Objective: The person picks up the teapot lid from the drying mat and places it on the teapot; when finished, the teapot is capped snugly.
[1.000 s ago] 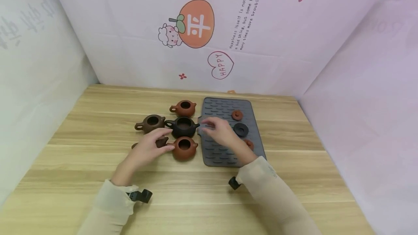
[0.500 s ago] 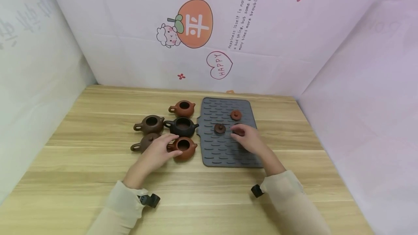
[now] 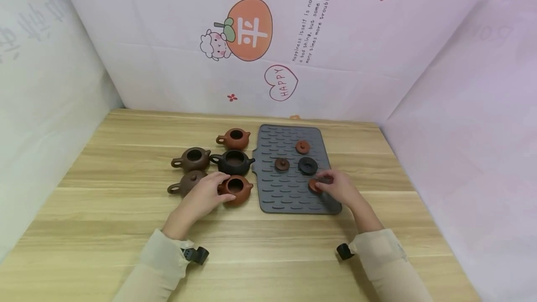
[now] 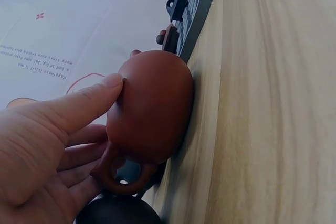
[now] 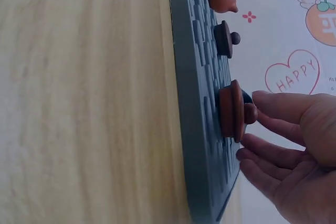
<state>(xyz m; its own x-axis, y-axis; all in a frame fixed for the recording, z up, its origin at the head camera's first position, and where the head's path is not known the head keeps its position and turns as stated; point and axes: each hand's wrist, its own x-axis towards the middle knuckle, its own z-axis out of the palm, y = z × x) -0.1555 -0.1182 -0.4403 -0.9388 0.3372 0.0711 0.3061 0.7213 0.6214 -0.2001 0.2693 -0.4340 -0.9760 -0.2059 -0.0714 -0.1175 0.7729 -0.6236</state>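
Observation:
In the head view my left hand (image 3: 203, 195) holds a reddish clay teapot (image 3: 237, 192). Its thumb lies against that teapot's rim in the left wrist view, while the other fingers are partly hidden behind the handle side. On the grey mat (image 3: 277, 195), my right hand (image 3: 341, 188) is at a reddish lid (image 3: 313, 185). The right wrist view shows thumb and fingers spread around the lid's knob (image 5: 251, 113), with a gap between them. Nearby on the mat lie a brown lid (image 3: 282, 164), a black lid (image 3: 308, 166) and another reddish lid (image 3: 303, 147).
A black teapot (image 3: 233, 163), a brown teapot (image 3: 194, 158) and a small reddish teapot (image 3: 234, 139) stand lidless left of the mat. A lidded brown teapot (image 3: 189, 182) is partly behind my left hand. White printed cloth walls (image 3: 335, 87) enclose the wooden table (image 3: 251, 255).
My right hand has moved from the mat's left edge across to the reddish lid, leaving the brown lid in view on the mat. My left hand has shifted right onto the reddish teapot.

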